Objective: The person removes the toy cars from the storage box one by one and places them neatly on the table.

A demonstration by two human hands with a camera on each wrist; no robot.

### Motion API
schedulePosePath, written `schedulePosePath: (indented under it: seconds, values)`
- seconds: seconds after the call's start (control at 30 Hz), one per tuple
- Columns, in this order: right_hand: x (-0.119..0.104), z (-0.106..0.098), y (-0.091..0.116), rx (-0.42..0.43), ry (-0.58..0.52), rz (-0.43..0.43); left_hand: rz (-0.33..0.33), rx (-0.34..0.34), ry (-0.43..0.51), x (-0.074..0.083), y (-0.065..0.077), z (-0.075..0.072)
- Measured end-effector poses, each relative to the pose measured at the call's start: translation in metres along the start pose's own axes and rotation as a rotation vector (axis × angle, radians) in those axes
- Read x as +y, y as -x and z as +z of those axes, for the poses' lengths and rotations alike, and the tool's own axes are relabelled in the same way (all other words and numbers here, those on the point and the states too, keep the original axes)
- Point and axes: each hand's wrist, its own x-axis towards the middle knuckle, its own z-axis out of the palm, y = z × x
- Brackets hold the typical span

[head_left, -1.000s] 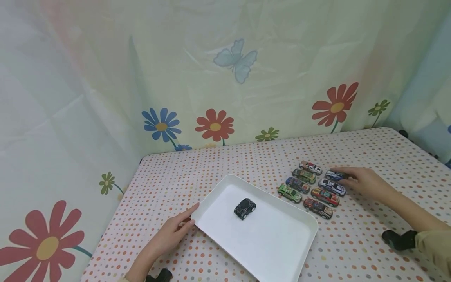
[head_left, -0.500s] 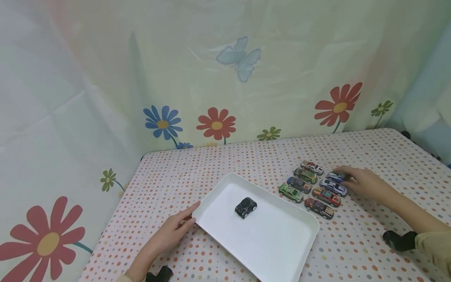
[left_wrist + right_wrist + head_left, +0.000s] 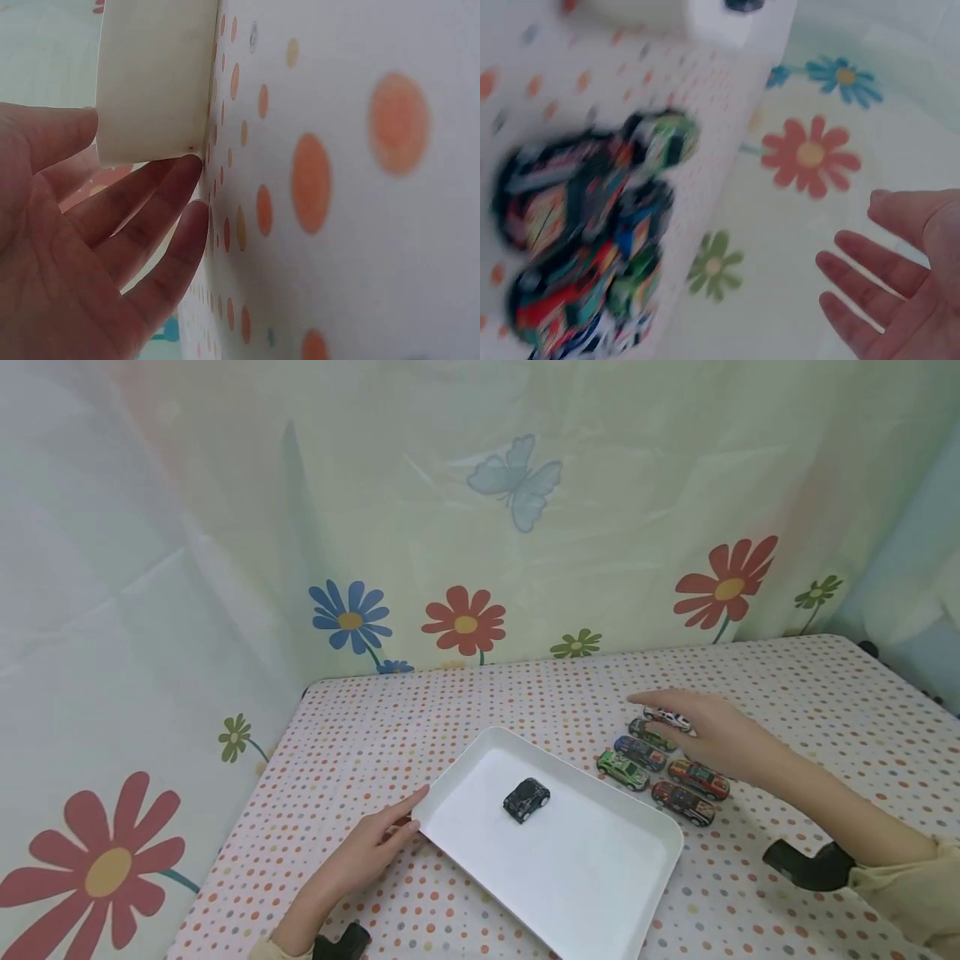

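Observation:
My left hand [image 3: 367, 850] touches the near-left corner of a white tray [image 3: 592, 906]; in the left wrist view its thumb meets the rim and fingertips [image 3: 193, 169] lie at the base. A black toy car [image 3: 527, 799] sits in the tray. My right hand [image 3: 701, 731] is over two rows of toy cars, its fingers spread and holding nothing in the right wrist view. Nearby are a green car [image 3: 622, 770], a blue car [image 3: 640, 752], a red-yellow car [image 3: 698, 778] and a black-red car [image 3: 682, 802]. The hand partly hides a white-red car [image 3: 670, 719] and others.
The table wears a dotted cloth [image 3: 397, 727]. A flowered curtain [image 3: 600, 527] hangs behind and to the left. Black wrist devices [image 3: 810, 867] are on both arms. The cars stand close to the tray's far-right side.
My right hand has lifted from the blue-white cars at the right row's far end and moved left over the far cars. My left hand stays at the tray corner.

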Motion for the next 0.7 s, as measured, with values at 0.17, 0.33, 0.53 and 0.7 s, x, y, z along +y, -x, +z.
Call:
schedulePosePath:
  seconds: [0.17, 0.33, 0.53, 0.7]
  values:
    - [-0.037, 0.013, -0.013, -0.061, -0.051, -0.065, 0.004, 0.000, -0.001, 0.000, -0.001, 0.000]
    - [-0.060, 0.032, -0.022, -0.169, -0.086, -0.068, 0.014, 0.004, -0.009, 0.000, 0.000, 0.000]
    - [-0.071, 0.051, -0.032, -0.308, -0.074, -0.190, 0.010, 0.006, -0.004, 0.000, 0.000, 0.000]
    - [-0.062, 0.067, -0.042, -0.428, 0.005, -0.361, 0.009, 0.004, 0.006, 0.000, 0.000, 0.001]
